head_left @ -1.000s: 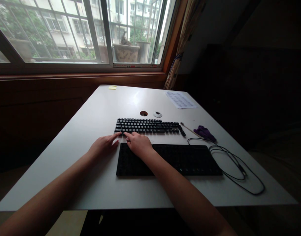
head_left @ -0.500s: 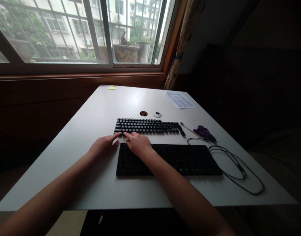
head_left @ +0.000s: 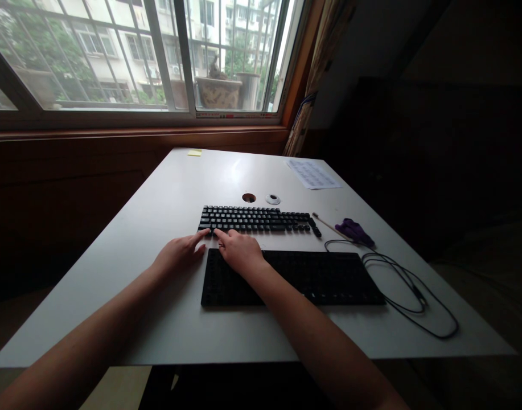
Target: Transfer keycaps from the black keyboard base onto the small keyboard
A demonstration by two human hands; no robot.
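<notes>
Rows of loose black keycaps [head_left: 243,218] lie on the white table, set out in a keyboard layout. My left hand [head_left: 179,250] reaches to their lower left corner, its index finger stretched onto the front row and its thumb apart. Just right of it, my right hand [head_left: 239,249] touches the same row with its extended index fingertip; its other fingers are partly curled and hidden. Neither hand grips anything. Below the keycaps lies a black keyboard base [head_left: 329,279], partly covered by my right hand and forearm; its surface is too dark to make out detail.
A cable [head_left: 414,285] loops on the right. A purple cloth [head_left: 353,230] and a thin brush-like stick [head_left: 329,224] lie nearby. Farther back are two round cable openings, one a bare hole [head_left: 249,197], a printed sheet [head_left: 314,174] and a yellow sticky note [head_left: 194,152].
</notes>
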